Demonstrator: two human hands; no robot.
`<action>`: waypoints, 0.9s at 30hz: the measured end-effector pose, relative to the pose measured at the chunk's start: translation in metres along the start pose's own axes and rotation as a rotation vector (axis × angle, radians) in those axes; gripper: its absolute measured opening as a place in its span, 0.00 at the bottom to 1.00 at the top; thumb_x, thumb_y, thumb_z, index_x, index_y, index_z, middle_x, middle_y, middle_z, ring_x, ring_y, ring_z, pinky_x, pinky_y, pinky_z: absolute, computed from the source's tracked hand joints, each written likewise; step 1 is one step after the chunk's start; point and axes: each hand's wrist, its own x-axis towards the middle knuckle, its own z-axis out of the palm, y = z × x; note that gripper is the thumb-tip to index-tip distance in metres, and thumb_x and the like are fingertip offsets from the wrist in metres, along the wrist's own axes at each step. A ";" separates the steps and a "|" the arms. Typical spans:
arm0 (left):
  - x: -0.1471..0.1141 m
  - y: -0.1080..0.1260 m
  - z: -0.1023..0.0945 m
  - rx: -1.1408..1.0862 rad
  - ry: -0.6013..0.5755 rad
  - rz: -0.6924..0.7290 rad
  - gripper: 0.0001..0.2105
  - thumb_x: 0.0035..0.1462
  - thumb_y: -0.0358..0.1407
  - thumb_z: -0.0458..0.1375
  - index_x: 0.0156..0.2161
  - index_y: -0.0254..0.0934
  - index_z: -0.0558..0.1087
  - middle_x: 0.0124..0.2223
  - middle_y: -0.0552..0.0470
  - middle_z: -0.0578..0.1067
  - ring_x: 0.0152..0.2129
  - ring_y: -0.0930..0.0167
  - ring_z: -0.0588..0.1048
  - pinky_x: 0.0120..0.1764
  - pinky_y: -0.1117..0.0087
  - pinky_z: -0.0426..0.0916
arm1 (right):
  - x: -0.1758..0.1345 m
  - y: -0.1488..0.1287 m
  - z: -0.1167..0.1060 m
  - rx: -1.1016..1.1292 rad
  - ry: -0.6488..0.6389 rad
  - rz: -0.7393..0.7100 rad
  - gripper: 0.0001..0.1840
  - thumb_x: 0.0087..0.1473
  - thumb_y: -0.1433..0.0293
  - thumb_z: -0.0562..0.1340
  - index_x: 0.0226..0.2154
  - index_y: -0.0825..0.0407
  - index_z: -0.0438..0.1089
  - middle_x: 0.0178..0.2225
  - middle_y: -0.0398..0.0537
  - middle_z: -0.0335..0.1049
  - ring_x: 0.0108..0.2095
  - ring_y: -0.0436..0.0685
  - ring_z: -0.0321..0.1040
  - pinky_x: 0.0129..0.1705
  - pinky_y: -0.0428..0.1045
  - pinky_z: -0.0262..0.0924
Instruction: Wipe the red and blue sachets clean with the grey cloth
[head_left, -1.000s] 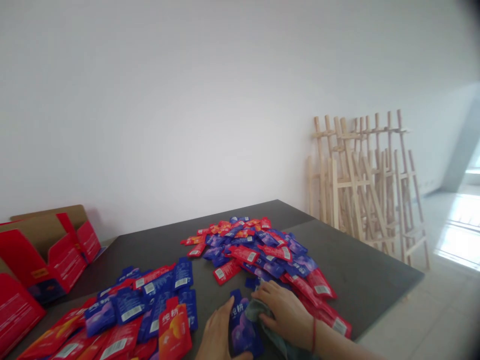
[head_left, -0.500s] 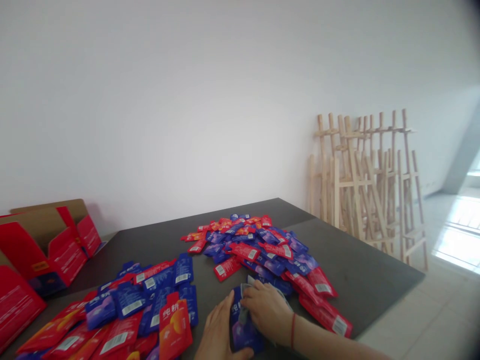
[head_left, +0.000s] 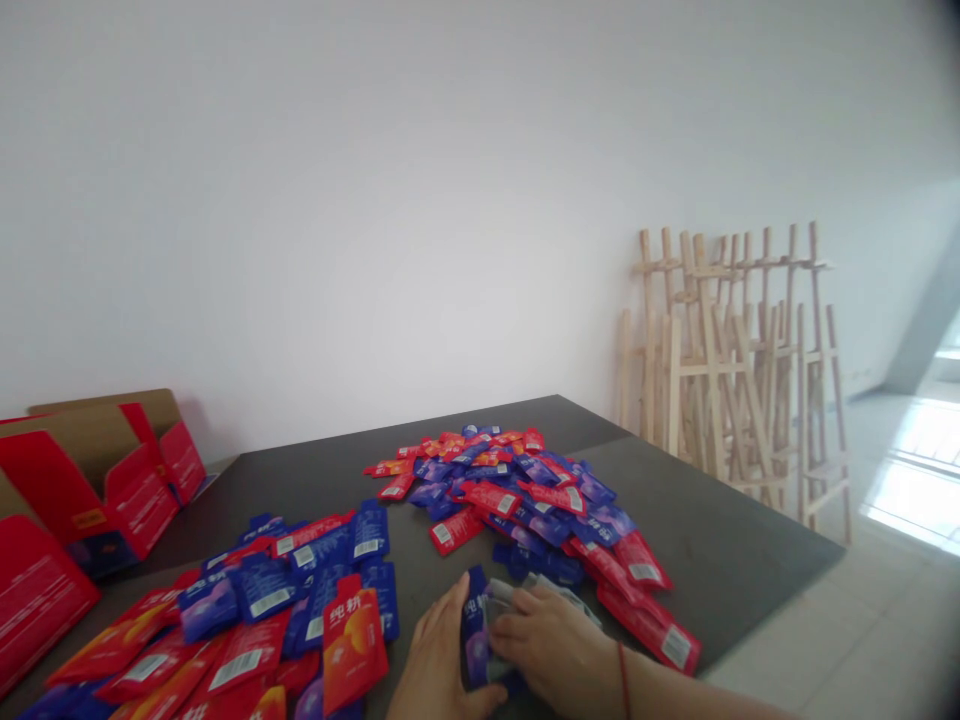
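Observation:
Low in the middle of the head view, a blue pouch (head_left: 474, 632) with white lettering and a purple fruit print lies at the near side of the table. My left hand (head_left: 435, 655) grips it along its left edge, the thumb over its lower end. My right hand (head_left: 551, 640), with a red string at the wrist, presses a bunched grey cloth (head_left: 501, 594) onto the pouch's face. Cloth and fingers cover the pouch's right part. Just beyond is a heap of red and blue pouches (head_left: 525, 490). Left of my hands lies a second pile of similar pouches (head_left: 262, 590).
Red cardboard boxes (head_left: 135, 500) with raised flaps stand at the table's left. The dark table (head_left: 720, 560) has its right edge beyond the heap, with tiled floor below. Wooden easels (head_left: 705, 370) lean together by the white wall at the right.
My right hand has slid a little right and down with the grey cloth, spreading it over more of the blue pouch. My left hand still holds the pouch. The view has shifted slightly.

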 end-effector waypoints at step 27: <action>0.002 0.003 -0.005 0.001 -0.074 -0.042 0.55 0.36 0.32 0.69 0.70 0.25 0.52 0.70 0.32 0.58 0.67 0.52 0.57 0.67 0.50 0.52 | 0.006 0.016 -0.001 0.007 -0.046 -0.415 0.05 0.59 0.69 0.63 0.40 0.48 0.73 0.48 0.39 0.79 0.45 0.57 0.68 0.37 0.54 0.54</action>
